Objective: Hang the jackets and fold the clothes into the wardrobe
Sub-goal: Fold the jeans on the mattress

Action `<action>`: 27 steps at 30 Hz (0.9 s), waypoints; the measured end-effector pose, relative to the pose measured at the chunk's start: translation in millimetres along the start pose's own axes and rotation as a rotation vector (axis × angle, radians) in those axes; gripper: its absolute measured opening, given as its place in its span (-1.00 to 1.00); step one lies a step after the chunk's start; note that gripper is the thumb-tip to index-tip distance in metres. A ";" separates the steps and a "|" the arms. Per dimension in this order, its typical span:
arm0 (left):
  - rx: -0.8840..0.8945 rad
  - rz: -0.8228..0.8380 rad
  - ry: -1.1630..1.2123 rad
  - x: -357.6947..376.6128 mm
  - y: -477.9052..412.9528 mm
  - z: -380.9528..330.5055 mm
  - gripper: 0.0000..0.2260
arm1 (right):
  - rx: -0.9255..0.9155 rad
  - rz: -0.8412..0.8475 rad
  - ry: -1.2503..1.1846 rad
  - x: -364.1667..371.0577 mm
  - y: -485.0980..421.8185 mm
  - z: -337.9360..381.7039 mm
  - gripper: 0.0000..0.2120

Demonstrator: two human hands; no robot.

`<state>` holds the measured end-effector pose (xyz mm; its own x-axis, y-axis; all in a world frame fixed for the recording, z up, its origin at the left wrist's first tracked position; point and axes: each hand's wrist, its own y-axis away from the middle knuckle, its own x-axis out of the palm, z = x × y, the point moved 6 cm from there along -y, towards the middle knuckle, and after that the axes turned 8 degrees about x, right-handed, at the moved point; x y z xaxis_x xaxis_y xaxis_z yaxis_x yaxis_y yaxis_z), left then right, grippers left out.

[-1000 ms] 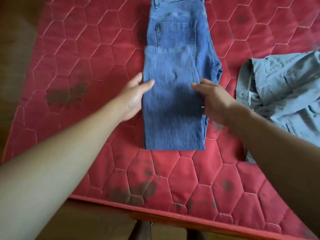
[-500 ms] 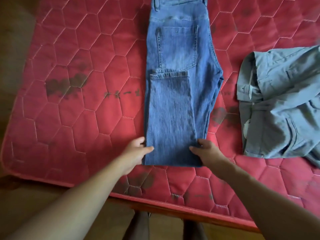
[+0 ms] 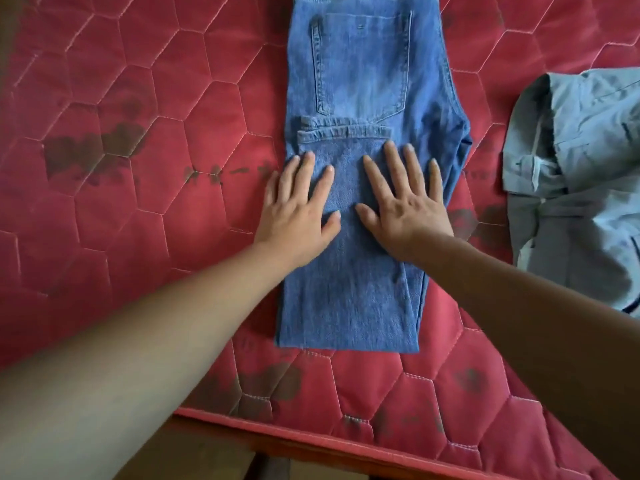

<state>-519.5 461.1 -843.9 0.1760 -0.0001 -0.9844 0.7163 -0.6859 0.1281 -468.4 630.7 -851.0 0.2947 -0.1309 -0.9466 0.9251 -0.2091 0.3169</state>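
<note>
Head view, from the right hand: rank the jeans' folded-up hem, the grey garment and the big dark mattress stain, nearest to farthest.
1. Folded-up hem: just beyond the fingers of the right hand.
2. Grey garment: off to its right.
3. Dark stain: far left, past the left hand.

jeans (image 3: 346, 306): mid-blue denim cloth, matt, visible twill grain, paler and more washed-out on the folded-over leg. hem (image 3: 343, 131): puckered, slightly rough edge, lighter stitching. back pocket (image 3: 363, 64): double-stitched seams, same matt denim.
mattress (image 3: 121, 220): red quilted fabric, faint sheen, hexagon stitching in pale thread, padded and puffy between seams, dark blotchy stains in several patches, corded piping along the near edge.
grey-blue garment (image 3: 588, 209): thinner woven cloth, matt, smooth weave, heavily creased and rumpled.
bed frame (image 3: 277, 441) under the mattress edge: looks like dark brown wood, dull finish.
</note>
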 end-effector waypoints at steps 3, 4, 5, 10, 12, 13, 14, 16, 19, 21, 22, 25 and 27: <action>0.047 -0.116 -0.090 -29.1 -31.1 11.7 -0.53 | 0.008 -0.166 -0.077 -25.9 -10.9 4.1 -0.36; 0.058 -0.124 -0.093 -33.7 -44.5 16.9 -0.55 | 0.019 -0.205 -0.104 -34.4 -19.0 2.9 -0.36; 0.066 -0.117 -0.071 -32.8 -56.7 22.0 -0.54 | 0.034 -0.200 -0.135 -37.4 -28.4 0.4 -0.34; 0.089 0.010 0.052 -5.6 -74.7 32.9 -0.41 | 0.058 -0.098 -0.255 -22.2 -45.6 -5.4 -0.31; 0.091 0.036 0.060 -11.1 -75.2 33.0 -0.41 | 0.054 -0.086 -0.323 -29.6 -44.7 -5.6 -0.34; 0.089 0.040 0.067 -18.4 -76.8 33.1 -0.41 | 0.064 -0.091 -0.357 -36.9 -45.5 -5.6 -0.37; 0.093 0.022 0.074 -27.9 -78.7 32.9 -0.43 | 0.077 -0.110 -0.378 -45.9 -46.7 -5.9 -0.43; 0.109 -0.049 0.095 -47.4 -84.3 35.5 -0.56 | 0.123 -0.109 -0.451 -63.2 -51.2 -7.2 -0.60; 0.067 0.006 0.313 -59.4 -93.7 42.2 -0.71 | 0.225 0.092 -0.780 -78.0 -65.3 -10.6 -0.74; -0.032 0.071 0.579 -59.6 -99.4 48.7 -0.75 | 0.245 0.178 -0.935 -83.5 -74.2 -11.5 -0.75; -0.070 0.088 0.695 -58.9 -102.0 51.5 -0.74 | 0.259 0.194 -1.001 -83.1 -76.5 -12.8 -0.74; -0.065 0.110 0.709 -56.8 -106.5 58.9 -0.70 | 0.275 0.161 -1.043 -82.0 -77.1 -16.5 -0.72; -0.027 0.058 0.451 -55.8 -107.6 64.7 -0.63 | 0.178 0.019 -0.648 -78.3 -80.5 -22.6 -0.65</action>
<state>-650.1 487.8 -810.6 0.4885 0.2835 -0.8253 0.7131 -0.6747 0.1903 -560.5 679.7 -803.7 0.0558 -0.6798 -0.7313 0.8512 -0.3505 0.3907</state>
